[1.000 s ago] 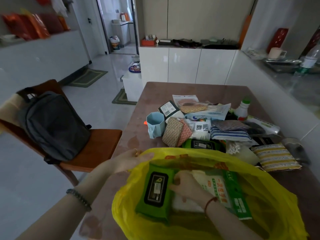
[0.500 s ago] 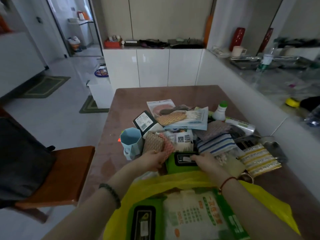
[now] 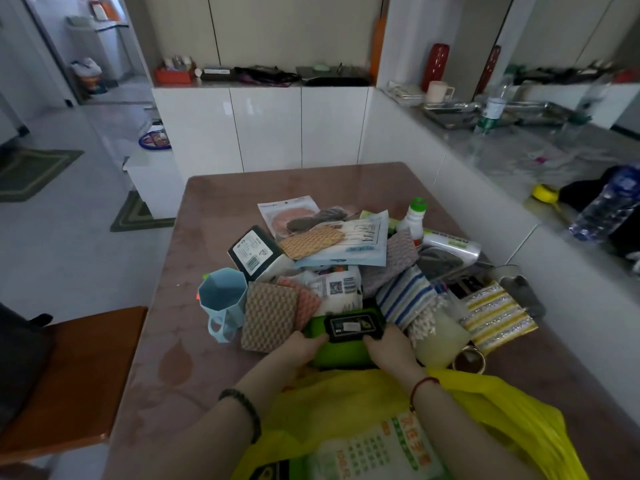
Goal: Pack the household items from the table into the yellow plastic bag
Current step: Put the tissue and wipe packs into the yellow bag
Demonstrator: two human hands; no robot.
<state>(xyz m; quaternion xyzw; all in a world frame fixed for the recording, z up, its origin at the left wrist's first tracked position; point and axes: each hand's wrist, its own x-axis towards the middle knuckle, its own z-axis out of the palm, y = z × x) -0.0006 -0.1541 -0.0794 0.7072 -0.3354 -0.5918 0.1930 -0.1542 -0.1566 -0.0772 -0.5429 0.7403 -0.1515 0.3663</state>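
As my left hand (image 3: 301, 344) and right hand (image 3: 388, 344) curl their fingers (image 3: 317, 337) round the green wipes pack (image 3: 341, 353) at its short ends, its long axis runs from one grip to the other, black lid up, at the desk (image 3: 166, 341). Behind my wrists, the yellow bag (image 3: 502, 403) holds a white-and-green packet (image 3: 374, 452) and a second black-lidded pack (image 3: 273, 471).
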